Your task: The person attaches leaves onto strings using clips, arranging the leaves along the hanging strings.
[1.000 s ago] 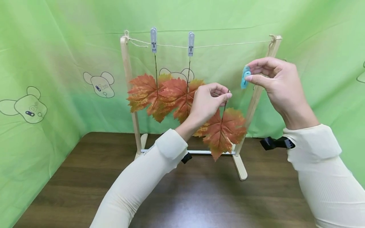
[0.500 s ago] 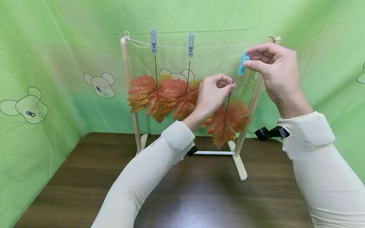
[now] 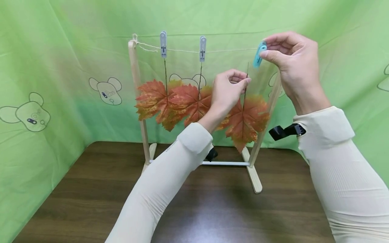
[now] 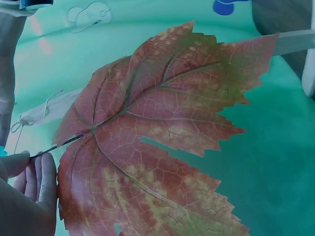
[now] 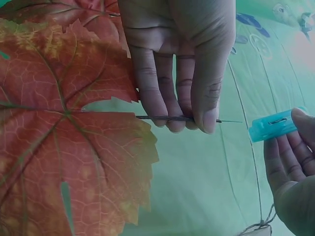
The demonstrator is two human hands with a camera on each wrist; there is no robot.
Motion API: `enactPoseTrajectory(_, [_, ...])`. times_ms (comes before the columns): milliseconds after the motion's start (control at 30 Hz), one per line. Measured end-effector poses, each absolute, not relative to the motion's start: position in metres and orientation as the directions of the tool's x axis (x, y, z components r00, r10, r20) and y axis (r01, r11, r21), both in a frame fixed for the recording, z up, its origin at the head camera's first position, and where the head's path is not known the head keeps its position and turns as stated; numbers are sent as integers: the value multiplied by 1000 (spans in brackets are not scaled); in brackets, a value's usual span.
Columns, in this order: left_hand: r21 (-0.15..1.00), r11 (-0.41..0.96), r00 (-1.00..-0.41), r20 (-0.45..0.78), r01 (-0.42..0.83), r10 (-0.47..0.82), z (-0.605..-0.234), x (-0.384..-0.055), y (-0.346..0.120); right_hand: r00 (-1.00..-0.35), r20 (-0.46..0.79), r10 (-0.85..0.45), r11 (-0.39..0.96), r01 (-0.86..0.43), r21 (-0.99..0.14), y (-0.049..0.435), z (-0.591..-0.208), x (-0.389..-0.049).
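My left hand (image 3: 228, 89) pinches the thin dark stem of an orange-red artificial maple leaf (image 3: 244, 118) between thumb and fingertips. The stem's tip sticks up past the fingers, below the string (image 3: 226, 51). In the right wrist view this leaf (image 5: 64, 113) hangs from the pinched stem. My right hand (image 3: 299, 64) pinches a light blue clothespin (image 3: 259, 54) by its upper end, close to the string at the right. Whether the clothespin touches the string I cannot tell. Two more maple leaves (image 3: 153, 98) hang from the string by grey clothespins (image 3: 163, 44), left of my hands.
A wooden frame with a left post (image 3: 139, 101) and a right post (image 3: 271, 98) carries the string. A white rod (image 3: 226, 163) joins its feet on the brown table (image 3: 200, 209). Green cloth (image 3: 60, 50) with mouse drawings surrounds the table.
Both hands have risen toward the string. The left hand has lifted its leaf up and slightly right, and the right hand has brought the blue clothespin up to the string's height.
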State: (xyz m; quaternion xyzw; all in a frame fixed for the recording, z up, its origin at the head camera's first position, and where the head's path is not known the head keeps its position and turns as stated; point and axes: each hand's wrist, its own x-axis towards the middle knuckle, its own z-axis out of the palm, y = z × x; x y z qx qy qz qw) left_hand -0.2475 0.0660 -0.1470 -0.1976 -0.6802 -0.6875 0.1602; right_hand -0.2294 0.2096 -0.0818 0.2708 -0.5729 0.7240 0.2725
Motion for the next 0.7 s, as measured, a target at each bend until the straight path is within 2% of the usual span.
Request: enactPoseTrajectory(700, [893, 5, -892, 450, 450, -26, -136, -256, 72, -709, 696, 116, -259, -698, -668, 198, -64, -245])
